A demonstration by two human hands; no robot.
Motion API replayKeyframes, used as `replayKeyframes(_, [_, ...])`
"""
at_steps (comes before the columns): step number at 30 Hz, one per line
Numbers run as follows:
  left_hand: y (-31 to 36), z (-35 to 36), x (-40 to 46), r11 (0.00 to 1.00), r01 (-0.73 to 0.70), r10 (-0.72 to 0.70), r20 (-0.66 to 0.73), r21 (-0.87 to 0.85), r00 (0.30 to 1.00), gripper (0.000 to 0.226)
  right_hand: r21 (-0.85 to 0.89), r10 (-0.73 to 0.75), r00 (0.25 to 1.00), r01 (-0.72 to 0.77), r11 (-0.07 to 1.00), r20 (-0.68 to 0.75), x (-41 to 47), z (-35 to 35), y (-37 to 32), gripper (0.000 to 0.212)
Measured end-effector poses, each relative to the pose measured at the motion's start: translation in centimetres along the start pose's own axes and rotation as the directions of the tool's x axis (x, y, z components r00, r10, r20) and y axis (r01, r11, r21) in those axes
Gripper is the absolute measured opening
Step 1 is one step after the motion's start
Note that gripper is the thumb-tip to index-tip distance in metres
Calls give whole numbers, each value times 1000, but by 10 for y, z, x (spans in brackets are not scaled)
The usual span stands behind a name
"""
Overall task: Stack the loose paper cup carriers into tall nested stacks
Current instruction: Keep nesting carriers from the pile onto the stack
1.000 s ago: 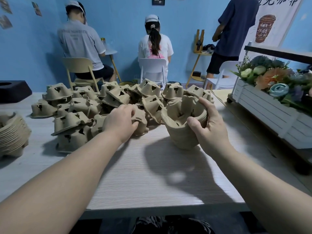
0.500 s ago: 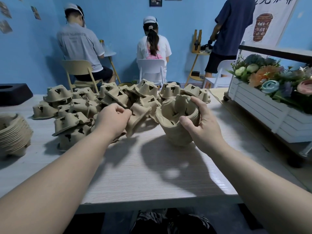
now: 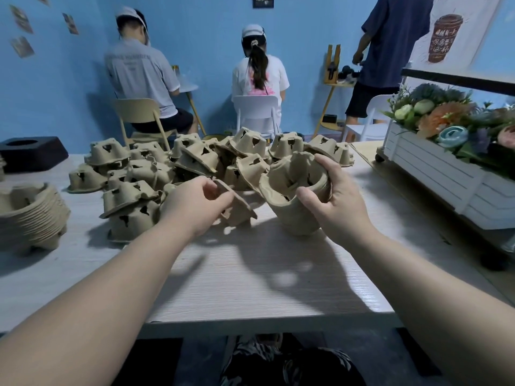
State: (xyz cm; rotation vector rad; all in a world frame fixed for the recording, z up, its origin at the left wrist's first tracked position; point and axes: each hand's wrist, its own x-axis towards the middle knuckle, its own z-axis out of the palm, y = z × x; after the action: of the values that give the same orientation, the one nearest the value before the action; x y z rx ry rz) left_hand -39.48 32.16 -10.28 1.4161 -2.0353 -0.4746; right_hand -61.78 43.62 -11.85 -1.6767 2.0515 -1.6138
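Several loose brown pulp cup carriers [image 3: 195, 160] lie heaped upside down across the far half of the pale wooden table [image 3: 250, 280]. My right hand [image 3: 331, 201] grips a short nested stack of carriers [image 3: 292, 207], tilted with its open side toward me, its base resting on the table. My left hand [image 3: 195, 204] pinches the rim of a single carrier [image 3: 237, 204], lifted and tipped just left of that stack. A taller nested stack [image 3: 30, 215] sits at the table's left edge.
A black block with a round hole [image 3: 30, 151] lies at the far left. A white wheeled planter of flowers [image 3: 446, 168] stands right of the table. Two seated people and one standing person face the blue wall behind.
My left hand has pulled one carrier out of the heap and drawn it toward me, turning it up. The stack in my right hand has tipped slightly and stayed in place.
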Motion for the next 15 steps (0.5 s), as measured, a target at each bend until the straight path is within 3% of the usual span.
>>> replayKeyframes(3, [1, 1, 0, 994, 11, -8, -23, 110, 1000, 13, -6, -3, 1000, 3, 1000, 6, 0, -1, -1, 70])
replayKeyframes(7, [-6, 2, 1, 992, -82, 89, -74, 95, 993, 47, -11, -3, 1000, 4, 1000, 12, 0, -2, 0, 72])
replayKeyframes(10, [-6, 3, 0, 959, -272, 267, 63, 84, 962, 57, -4, -7, 1000, 7, 1000, 6, 1, -2, 1, 71])
replayKeyframes(15, [-3, 8, -8, 910, -412, 400, 158, 52, 903, 40, -4, -11, 1000, 11, 1000, -4, 0, -3, 0, 70])
